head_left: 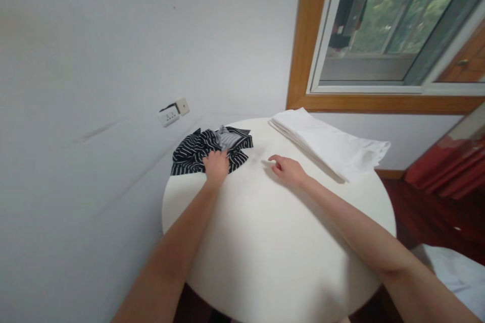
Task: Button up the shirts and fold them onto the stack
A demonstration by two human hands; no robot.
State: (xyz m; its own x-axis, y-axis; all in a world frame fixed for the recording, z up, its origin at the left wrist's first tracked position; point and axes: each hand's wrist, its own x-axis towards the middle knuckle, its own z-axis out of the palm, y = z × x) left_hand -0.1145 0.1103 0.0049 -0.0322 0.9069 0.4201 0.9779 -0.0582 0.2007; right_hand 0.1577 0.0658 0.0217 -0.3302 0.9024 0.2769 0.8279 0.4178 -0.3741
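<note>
A crumpled black garment with white stripes (193,149) lies at the far left of the round white table (265,242). Its greyish inner side shows near the top of the heap. My left hand (216,165) is on the near edge of this garment, fingers bent into the fabric; their tips are partly hidden. To the right, my right hand (287,168) hovers just over the tabletop, apart from the garment. Its index finger points left while the other fingers curl loosely, with nothing seen in them. A folded white cloth (328,144) lies beyond that hand.
A white wall (94,86) with a power socket (168,116) borders the table's left and far sides. At the upper right is a wood-framed window (297,45). Red fabric (443,166) hangs at the right, and a white item (454,270) is at the lower right.
</note>
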